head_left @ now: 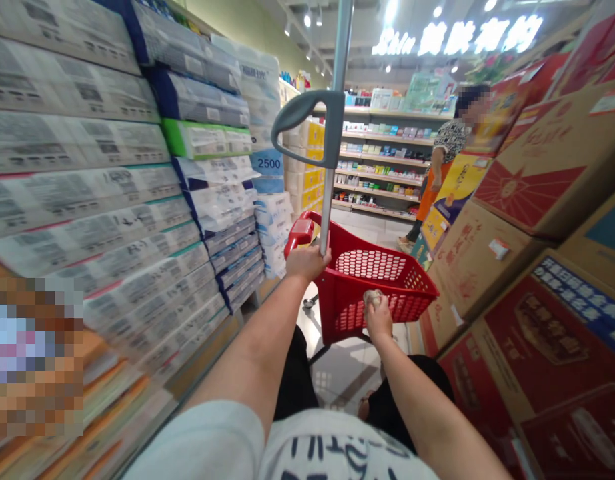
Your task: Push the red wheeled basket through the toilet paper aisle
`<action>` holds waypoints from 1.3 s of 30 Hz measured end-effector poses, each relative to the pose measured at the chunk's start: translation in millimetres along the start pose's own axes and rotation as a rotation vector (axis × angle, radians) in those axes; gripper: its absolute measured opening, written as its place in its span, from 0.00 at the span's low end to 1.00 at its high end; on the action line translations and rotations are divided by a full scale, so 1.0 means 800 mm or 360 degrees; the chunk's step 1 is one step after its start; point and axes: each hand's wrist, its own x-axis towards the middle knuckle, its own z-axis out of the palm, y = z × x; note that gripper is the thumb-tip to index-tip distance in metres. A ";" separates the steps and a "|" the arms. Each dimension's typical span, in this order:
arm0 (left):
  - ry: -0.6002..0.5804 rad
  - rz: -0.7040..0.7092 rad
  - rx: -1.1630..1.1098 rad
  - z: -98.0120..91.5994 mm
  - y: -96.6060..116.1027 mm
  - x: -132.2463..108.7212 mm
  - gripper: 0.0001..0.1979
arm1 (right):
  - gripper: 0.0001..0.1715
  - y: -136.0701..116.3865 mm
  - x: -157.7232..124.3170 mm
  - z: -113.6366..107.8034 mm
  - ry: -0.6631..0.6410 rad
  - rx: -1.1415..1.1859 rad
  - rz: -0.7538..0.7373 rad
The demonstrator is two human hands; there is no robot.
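Observation:
A red plastic shopping cart [372, 257] with perforated sides stands tilted in view before me. From its near corner rises a metal pole [339, 53] with a grey looped handle [307, 130]. My left hand [307, 262] is closed on the cart's corner, at the foot of the pole. At the basket's near side, my right hand [379, 317] is closed around a crumpled off-white cloth [372, 297]. Whether the cloth touches the perforated side I cannot tell. The part of the basket's inside that shows holds nothing visible.
Stacked packs of tissue paper [202, 127] line the left side. Large cardboard cartons [542, 160] are piled close on the right. Ahead, a person [437, 160] with an orange garment stands by shelves [382, 143] of small boxes. A tiled floor [347, 373] runs between.

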 end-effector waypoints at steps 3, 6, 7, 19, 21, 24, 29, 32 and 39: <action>0.0003 0.0016 0.0000 0.001 -0.001 0.000 0.28 | 0.24 0.007 0.001 0.003 -0.0047 -0.0176 -0.0136; -0.0005 0.0005 -0.0006 0.001 -0.001 0.001 0.28 | 0.22 0.004 -0.001 0.007 -0.0268 -0.0352 -0.0421; -0.0012 -0.0002 -0.0009 0.001 -0.001 0.002 0.27 | 0.21 0.002 -0.001 0.007 -0.0310 -0.0402 -0.0457; 0.0017 -0.0004 -0.0002 0.004 0.000 0.001 0.28 | 0.25 -0.007 -0.006 -0.011 -0.0399 -0.0882 -0.0505; 0.0002 0.0011 0.0001 0.002 0.001 -0.001 0.27 | 0.27 -0.004 -0.003 -0.015 -0.0383 -0.0834 -0.0404; -0.0004 0.0015 -0.0001 -0.003 0.002 -0.005 0.27 | 0.28 0.003 0.002 -0.026 -0.0386 -0.0791 -0.0374; -0.0009 -0.0022 0.0002 -0.011 0.005 -0.011 0.27 | 0.23 0.002 0.003 -0.055 -0.0112 -0.0500 -0.0601; -0.0029 -0.0031 0.0019 -0.015 0.006 -0.015 0.26 | 0.24 -0.021 0.004 -0.068 0.0251 -0.0232 -0.0869; -0.0040 -0.0040 0.0102 -0.020 0.007 -0.024 0.28 | 0.27 -0.070 -0.002 -0.044 0.0018 -0.0166 -0.1249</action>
